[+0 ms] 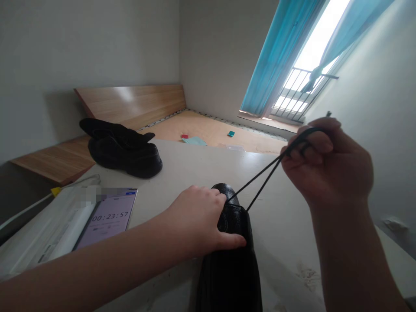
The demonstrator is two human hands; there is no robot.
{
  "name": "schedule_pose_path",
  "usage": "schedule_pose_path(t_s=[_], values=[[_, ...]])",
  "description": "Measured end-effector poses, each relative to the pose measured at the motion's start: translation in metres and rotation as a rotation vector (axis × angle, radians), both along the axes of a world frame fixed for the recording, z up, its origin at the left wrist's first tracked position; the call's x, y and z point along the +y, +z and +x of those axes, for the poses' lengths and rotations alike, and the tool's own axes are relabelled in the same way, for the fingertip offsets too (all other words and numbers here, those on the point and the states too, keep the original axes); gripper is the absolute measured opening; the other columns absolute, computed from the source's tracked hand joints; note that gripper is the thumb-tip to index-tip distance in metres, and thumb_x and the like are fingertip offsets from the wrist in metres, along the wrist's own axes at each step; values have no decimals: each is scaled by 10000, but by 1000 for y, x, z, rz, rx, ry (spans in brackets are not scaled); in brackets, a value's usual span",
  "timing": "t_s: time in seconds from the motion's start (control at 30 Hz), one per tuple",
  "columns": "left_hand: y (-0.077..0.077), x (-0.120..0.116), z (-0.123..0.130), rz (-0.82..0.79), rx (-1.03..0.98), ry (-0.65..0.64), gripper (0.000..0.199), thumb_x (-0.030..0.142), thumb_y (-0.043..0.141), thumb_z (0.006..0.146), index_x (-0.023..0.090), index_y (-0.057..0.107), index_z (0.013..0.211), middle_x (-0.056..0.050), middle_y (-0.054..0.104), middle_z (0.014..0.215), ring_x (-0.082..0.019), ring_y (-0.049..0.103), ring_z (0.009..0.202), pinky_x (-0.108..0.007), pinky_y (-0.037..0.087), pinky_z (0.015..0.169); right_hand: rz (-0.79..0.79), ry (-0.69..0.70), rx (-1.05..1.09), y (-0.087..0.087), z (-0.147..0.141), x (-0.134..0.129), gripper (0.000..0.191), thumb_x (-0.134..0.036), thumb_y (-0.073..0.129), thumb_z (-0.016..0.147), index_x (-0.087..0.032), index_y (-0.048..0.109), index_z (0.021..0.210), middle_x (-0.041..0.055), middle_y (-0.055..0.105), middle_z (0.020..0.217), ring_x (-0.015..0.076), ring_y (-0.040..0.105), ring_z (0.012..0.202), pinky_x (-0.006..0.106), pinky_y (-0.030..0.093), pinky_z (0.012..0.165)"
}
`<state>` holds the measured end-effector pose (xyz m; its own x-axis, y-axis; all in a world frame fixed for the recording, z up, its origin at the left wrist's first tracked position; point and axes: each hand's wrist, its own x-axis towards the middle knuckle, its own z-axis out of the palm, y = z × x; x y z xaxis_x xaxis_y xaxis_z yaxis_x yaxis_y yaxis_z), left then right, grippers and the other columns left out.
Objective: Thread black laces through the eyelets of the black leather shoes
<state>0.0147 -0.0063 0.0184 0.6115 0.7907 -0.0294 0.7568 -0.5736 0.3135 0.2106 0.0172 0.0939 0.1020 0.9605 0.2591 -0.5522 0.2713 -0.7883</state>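
A black leather shoe [230, 277] stands on the white table [279, 242], its toe pointing away from me. My left hand [208, 221] grips the shoe's upper near the toe, thumb on the near side and fingers over the left edge. Two strands of black shoelace [260, 174] rise from the shoe, drawn straight up to the right. My right hand [325, 160] is closed in a fist around the lace, raised above the table to the right of the shoe. A short lace end sticks out above that fist.
Another black shoe [125, 151] sits at the table's back left. A phone [108, 216] showing a timer leans by a white package [42, 234] at left. Behind are a bed [169, 125] with small items, a wooden headboard [136, 102] and blue curtains [279, 56].
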Motion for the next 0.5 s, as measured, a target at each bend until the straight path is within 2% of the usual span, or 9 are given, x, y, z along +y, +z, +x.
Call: schedule_pose_path(t_s=[0.1, 0.13, 0.2, 0.27, 0.3, 0.37, 0.43, 0.5], values=[[5, 2, -3, -47, -46, 4, 705, 751, 544, 740, 176, 615, 1142, -133, 698, 1050, -383, 635, 977, -473, 482, 793, 20, 122, -166, 8, -23, 3, 413, -205, 373, 980, -220, 521, 595, -67, 303, 448, 75, 228, 360, 189, 282, 364], [8, 2, -3, -63, -84, 13, 685, 731, 536, 763, 187, 586, 1176, -123, 700, 1046, -375, 636, 974, -457, 481, 772, 42, 157, -241, 11, -31, 0, 450, -226, 343, 1000, -224, 531, 591, -61, 313, 450, 79, 237, 363, 199, 275, 370], [17, 0, -3, -66, -211, 70, 497, 625, 520, 835, 219, 570, 1116, -62, 705, 941, -310, 653, 855, -387, 470, 671, 100, 175, -361, 15, -43, -4, 472, -238, 348, 1008, -218, 552, 583, -48, 344, 470, 78, 290, 377, 217, 273, 386], [26, -4, -2, -1, -384, 126, 247, 474, 504, 888, 238, 568, 927, 7, 678, 829, -224, 628, 720, -334, 439, 616, 183, 115, -418, 16, -51, -3, 427, -199, 418, 979, -199, 575, 583, -37, 408, 533, 70, 363, 405, 231, 286, 407], [30, -6, -2, 51, -465, 133, 177, 407, 505, 896, 240, 558, 872, 26, 670, 832, -197, 617, 718, -327, 441, 642, 222, 71, -421, 14, -52, 0, 401, -178, 451, 961, -191, 582, 583, -31, 438, 570, 67, 393, 421, 237, 293, 415], [34, -9, -1, 156, -587, 131, 87, 315, 530, 885, 244, 568, 917, 33, 670, 960, -178, 615, 847, -325, 453, 761, 267, -2, -413, 11, -52, 6, 377, -158, 474, 943, -186, 591, 586, -22, 471, 617, 68, 426, 442, 249, 302, 428], [35, -9, -1, 268, -679, 165, 200, 265, 564, 858, 230, 548, 1054, 8, 641, 1082, -180, 586, 982, -309, 451, 819, 252, -33, -413, 8, -49, 12, 399, -176, 452, 957, -190, 582, 579, -22, 455, 582, 77, 416, 428, 260, 300, 430], [32, -7, -2, 363, -700, 196, 190, 230, 562, 849, 212, 557, 1038, -3, 633, 1050, -178, 573, 984, -292, 453, 798, 198, -43, -408, 8, -46, 13, 415, -185, 417, 972, -193, 563, 584, -29, 429, 532, 84, 397, 411, 262, 295, 430]])
